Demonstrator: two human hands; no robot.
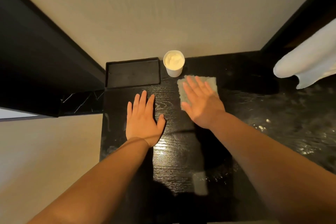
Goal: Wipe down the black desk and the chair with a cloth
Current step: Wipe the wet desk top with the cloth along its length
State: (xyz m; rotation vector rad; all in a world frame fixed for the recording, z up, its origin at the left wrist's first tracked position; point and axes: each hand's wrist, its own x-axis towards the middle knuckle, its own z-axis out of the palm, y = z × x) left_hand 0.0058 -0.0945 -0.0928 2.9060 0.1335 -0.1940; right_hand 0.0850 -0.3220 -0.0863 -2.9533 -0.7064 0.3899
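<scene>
The black wood-grain desk (174, 152) fills the middle and right of the view. A pale grey-green cloth (211, 82) lies flat on it near the back wall. My right hand (201, 100) presses on the cloth with straight, spread fingers. My left hand (143, 118) rests flat on the bare desk to the left of the cloth, fingers straight. No chair is in view.
A white cup (174, 63) holding something cream-coloured stands just behind the cloth. An empty black tray (132, 72) sits at the desk's back left corner. A white fabric item (309, 62) hangs at the right. Dusty smears cover the desk's right side (291, 123).
</scene>
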